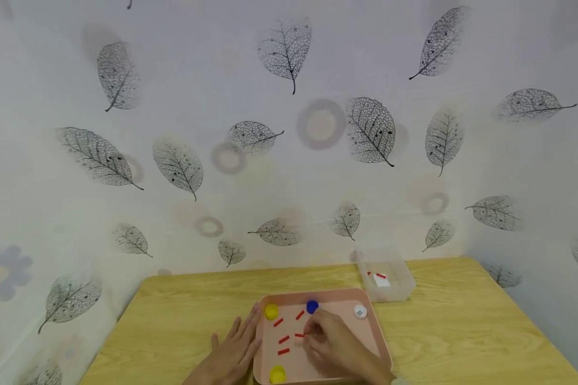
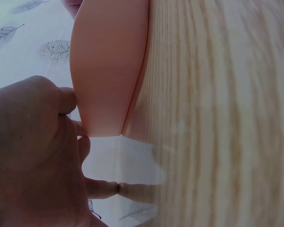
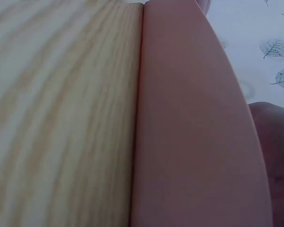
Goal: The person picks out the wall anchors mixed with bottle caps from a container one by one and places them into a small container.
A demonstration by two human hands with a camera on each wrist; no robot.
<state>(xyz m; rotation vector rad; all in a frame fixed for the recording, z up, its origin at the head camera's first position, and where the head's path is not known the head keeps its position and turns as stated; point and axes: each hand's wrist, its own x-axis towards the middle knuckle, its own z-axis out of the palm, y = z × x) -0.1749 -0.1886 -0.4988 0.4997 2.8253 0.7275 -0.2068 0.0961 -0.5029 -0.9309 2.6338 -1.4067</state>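
In the head view a pink tray (image 1: 337, 297) lies on the wooden table. My right hand (image 1: 334, 342) is over its middle, with thumb and fingertips pinching one end of a short red stick (image 1: 299, 335). Several like it lie to the left, among them one red stick (image 1: 283, 351) near the front. My left hand (image 1: 233, 350) rests with fairly straight fingers against the tray's left side. In the left wrist view those fingers touch the pink wall (image 2: 109, 71) and the table. The right wrist view shows mostly the tray's outer wall (image 3: 194, 123), which hides the right fingers.
Inside the tray stand a yellow cap (image 1: 271, 312) at back left, another yellow cap (image 1: 277, 374) at front left, a blue cap (image 1: 312, 306) at the back, and a white cap (image 1: 360, 312) at right. Behind is a clear plastic box (image 1: 398, 291) holding red pieces.
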